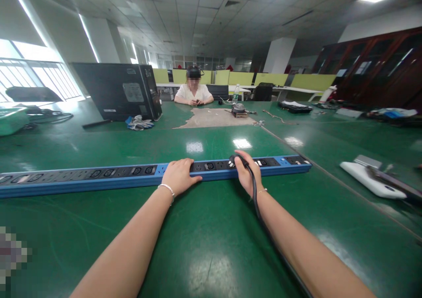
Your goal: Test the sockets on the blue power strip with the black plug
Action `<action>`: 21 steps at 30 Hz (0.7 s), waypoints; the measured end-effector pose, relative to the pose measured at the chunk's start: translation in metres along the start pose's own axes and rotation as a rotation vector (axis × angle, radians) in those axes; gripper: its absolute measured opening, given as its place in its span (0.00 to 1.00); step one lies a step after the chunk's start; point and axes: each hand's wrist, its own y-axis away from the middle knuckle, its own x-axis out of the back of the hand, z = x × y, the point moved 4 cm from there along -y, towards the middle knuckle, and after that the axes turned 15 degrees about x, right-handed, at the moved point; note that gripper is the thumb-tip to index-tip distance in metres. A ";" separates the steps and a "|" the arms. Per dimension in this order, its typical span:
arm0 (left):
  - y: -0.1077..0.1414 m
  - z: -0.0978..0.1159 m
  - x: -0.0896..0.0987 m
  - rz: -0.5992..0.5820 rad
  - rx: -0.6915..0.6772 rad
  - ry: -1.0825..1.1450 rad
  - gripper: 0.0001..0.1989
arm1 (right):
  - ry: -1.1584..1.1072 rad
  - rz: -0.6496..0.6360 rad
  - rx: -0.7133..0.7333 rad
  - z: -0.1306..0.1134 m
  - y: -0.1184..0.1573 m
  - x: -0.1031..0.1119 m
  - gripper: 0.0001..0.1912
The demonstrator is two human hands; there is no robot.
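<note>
A long blue power strip [118, 181] with rows of black sockets lies across the green table. My left hand [180, 175] grips its middle, fingers over the top and thumb along the near side. In my right hand [247, 175] is a black power plug [234, 158], pinched between thumb and fingers, with its metal prongs pointing left. The plug is just above the right half of the strip, apart from any socket as far as I can see. Its thick black cord [263, 225] runs down along my right forearm and out of the picture.
Behind the strip stand a black computer case [115, 91], work gloves [139, 122] and a water bottle [236, 93]. A white device [372, 181] lies at right. Across the green table [211, 236], a person [194, 91] sits with hands together.
</note>
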 end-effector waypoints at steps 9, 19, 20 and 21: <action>0.000 -0.006 0.003 -0.009 -0.029 0.042 0.27 | -0.044 -0.245 -0.013 -0.049 -0.006 -0.075 0.16; 0.002 -0.001 0.008 0.027 -0.031 0.084 0.15 | 0.476 -0.461 0.271 -0.083 -0.014 -0.098 0.17; 0.002 -0.001 0.008 0.027 -0.027 0.086 0.15 | 0.521 -0.471 0.284 -0.087 -0.014 -0.099 0.17; 0.002 -0.001 0.008 0.028 -0.025 0.089 0.16 | 0.555 -0.475 0.293 -0.089 -0.013 -0.099 0.17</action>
